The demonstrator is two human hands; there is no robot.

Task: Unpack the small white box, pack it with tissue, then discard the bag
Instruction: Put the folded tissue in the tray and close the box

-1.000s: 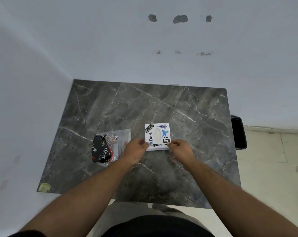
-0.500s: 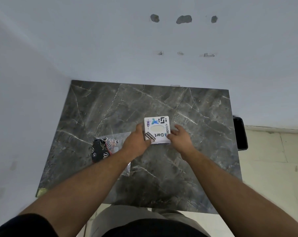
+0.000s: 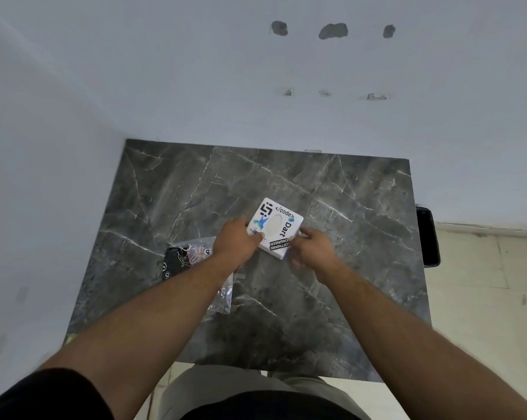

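Turned askew since a second ago, the white box [image 3: 275,227] sits gripped by your left hand [image 3: 236,241] and right hand [image 3: 312,248] above the counter [image 3: 347,207].

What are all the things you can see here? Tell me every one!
small white box: one, white with stickers, held tilted over the middle of the table.
clear bag: one, see-through and crinkly, lying on the table left of the box, partly under the left arm.
black packet: one, black with white and red print, at the bag's left end.
table: one, dark grey marble with pale veins, against the wall.
black thing: one, black, by the table's right edge; cannot tell what it is.
wall: white, with grey chipped patches.
floor: pale tiles, right side.
left hand: one, grip on the box's left side.
right hand: one, grip on the box's right side.
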